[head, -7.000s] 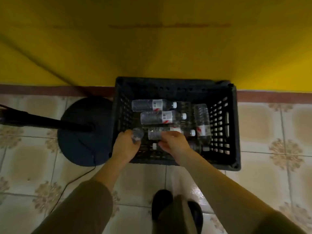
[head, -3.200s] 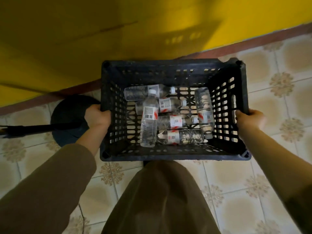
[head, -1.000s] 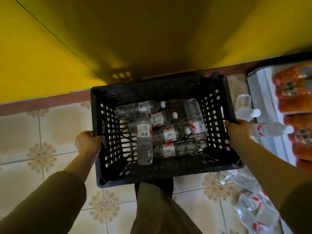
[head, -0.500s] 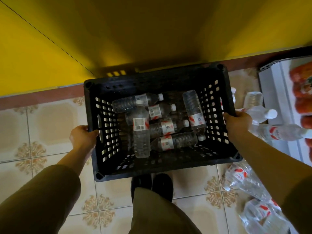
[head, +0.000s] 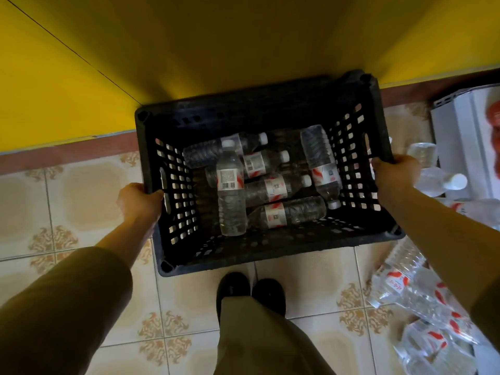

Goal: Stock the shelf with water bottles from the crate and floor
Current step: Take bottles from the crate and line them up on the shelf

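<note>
A black slatted crate (head: pixel 270 244) hangs in front of me above the tiled floor. Several clear water bottles (head: pixel 231 196) with red and white labels lie inside it, crossing one another. My left hand (head: pixel 139 200) grips the crate's left wall at the handle slot. My right hand (head: pixel 395 173) grips the right wall's rim. More water bottles (head: pixel 411 293) lie loose on the floor at the lower right, partly behind my right arm. A white shelf (head: pixel 468 131) stands at the right edge with bottles (head: pixel 443 181) lying beside it.
A yellow wall (head: pixel 81 77) with a brown skirting runs behind the crate. My black shoes (head: pixel 251 290) stand just below the crate. Orange packs (head: pixel 493 123) sit on the white shelf at the far right.
I have carried the crate away from the dark round stand toward the shelf. In the last second it sank lower and the view drew a little nearer; both hands keep their grip.
</note>
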`<state>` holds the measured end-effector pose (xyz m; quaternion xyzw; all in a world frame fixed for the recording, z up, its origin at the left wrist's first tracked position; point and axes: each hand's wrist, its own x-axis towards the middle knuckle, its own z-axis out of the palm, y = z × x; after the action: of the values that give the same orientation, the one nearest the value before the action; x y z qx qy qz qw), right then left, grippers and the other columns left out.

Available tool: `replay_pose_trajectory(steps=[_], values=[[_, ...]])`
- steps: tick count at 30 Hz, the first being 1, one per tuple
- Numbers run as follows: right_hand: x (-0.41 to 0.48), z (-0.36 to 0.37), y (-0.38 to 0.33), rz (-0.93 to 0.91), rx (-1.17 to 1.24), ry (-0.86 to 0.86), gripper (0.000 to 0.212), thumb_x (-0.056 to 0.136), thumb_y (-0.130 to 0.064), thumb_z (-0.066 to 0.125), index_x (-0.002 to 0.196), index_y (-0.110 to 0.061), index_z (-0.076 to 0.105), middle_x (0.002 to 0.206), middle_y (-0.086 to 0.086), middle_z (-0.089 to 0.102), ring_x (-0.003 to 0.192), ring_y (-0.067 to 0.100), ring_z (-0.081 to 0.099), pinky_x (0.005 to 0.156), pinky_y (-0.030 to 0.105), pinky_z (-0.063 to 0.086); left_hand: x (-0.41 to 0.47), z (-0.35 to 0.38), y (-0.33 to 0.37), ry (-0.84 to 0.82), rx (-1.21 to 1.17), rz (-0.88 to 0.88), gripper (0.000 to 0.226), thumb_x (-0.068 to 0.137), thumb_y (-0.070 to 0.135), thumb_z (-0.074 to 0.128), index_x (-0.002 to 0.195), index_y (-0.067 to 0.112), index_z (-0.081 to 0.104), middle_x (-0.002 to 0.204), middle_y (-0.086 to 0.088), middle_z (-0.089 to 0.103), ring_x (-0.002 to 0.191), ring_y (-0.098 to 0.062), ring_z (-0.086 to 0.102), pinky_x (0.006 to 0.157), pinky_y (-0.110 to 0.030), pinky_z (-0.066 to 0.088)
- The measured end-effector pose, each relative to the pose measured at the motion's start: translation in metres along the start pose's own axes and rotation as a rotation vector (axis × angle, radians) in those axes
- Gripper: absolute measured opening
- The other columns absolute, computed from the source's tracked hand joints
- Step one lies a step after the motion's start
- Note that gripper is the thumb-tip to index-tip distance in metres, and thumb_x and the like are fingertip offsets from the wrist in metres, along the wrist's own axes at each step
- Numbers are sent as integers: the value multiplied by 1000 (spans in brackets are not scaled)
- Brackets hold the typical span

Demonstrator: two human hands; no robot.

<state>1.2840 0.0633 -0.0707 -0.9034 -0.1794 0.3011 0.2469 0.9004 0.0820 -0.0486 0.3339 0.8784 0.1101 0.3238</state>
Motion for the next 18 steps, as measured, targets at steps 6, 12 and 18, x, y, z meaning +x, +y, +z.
replay_pose_trajectory(steps=[6,12,18], values=[[2,0,-1,18,5,-22,28,90,-14,55,115,-2,59,73,2,52,81,24,55,76,28,42,0,0,1,-20,14,-17,6,85,-1,58,81,1,62,84,-17,55,77,-24,52,70,-31,41],[-4,-10,-1,-50,-10,-107,23,90,-13,53,110,-4,60,92,8,60,87,23,58,77,28,43,-6,-9,6,-76,20,-26,8,86,1,58,79,0,61,87,-19,56,81,-28,55,74,-33,45],[-60,-6,-18,-108,27,41,31,89,-7,47,119,-3,53,108,15,62,107,28,59,83,25,43,-41,-12,21,-28,193,297,33,85,12,56,115,-2,56,116,-24,57,107,-41,53,90,-45,44]])
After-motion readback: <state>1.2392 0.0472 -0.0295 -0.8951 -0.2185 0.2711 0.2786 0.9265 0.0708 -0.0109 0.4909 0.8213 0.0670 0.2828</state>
